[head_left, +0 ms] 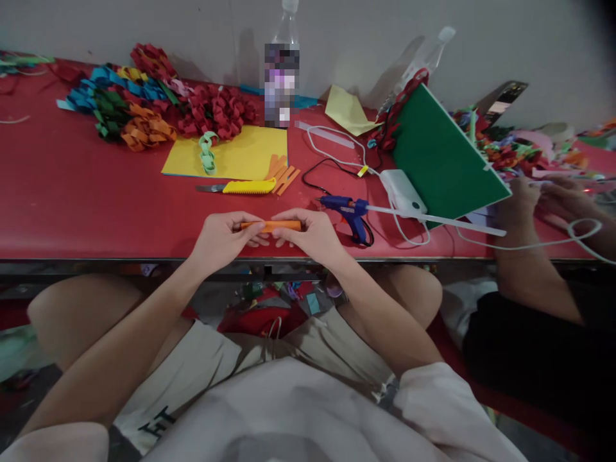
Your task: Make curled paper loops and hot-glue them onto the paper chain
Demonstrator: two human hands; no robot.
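Note:
Both my hands hold one orange paper strip [272, 226] level over the front edge of the red table [86, 192]. My left hand [226, 236] pinches its left end, fingers closed. Closed on the right end is my right hand [312, 235]. Just right of my right hand lies a blue glue gun [350, 213] with a long white glue stick [433, 220] sticking out of its back. Beyond the strip lie a yellow-handled utility knife [245, 187] and several more orange strips [282, 175].
A yellow sheet [240, 157] carries a pale green paper chain [208, 151]. Coloured paper chains [144, 106] are heaped at the back left. A bottle [282, 70], a white power adapter [403, 191] with cables and a green sheet [443, 154] stand behind. Another person's hands [543, 199] work at the right.

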